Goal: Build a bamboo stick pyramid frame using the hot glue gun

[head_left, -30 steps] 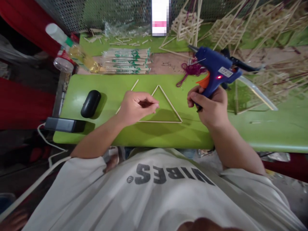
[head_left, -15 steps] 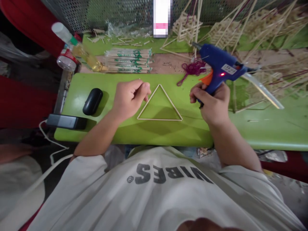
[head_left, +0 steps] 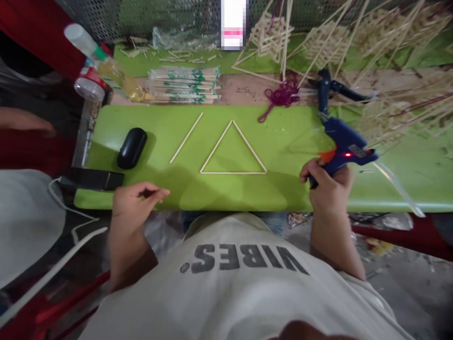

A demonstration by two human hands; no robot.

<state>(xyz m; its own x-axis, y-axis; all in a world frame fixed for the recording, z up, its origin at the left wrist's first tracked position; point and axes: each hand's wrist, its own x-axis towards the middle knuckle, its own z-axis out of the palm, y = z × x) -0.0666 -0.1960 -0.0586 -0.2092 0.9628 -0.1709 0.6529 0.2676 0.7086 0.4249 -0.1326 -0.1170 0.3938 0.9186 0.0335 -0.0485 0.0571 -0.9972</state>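
The green work surface [head_left: 283,141] has rounded left-hand corners. A brown strip [head_left: 244,89] separates it from a rear green surface [head_left: 226,64]. A perforated panel [head_left: 177,14] stands behind. Red material [head_left: 35,19] borders the upper left. Grey floor [head_left: 417,278] is visible at lower right. The far left is dimly lit.

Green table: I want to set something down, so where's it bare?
Bare: between the black case and loose stick, and between the stick triangle and the near table edge. Crowded: behind, with wrapped sticks and purple cord; at right, with the glue gun in the right hand and, beyond, stick frames.
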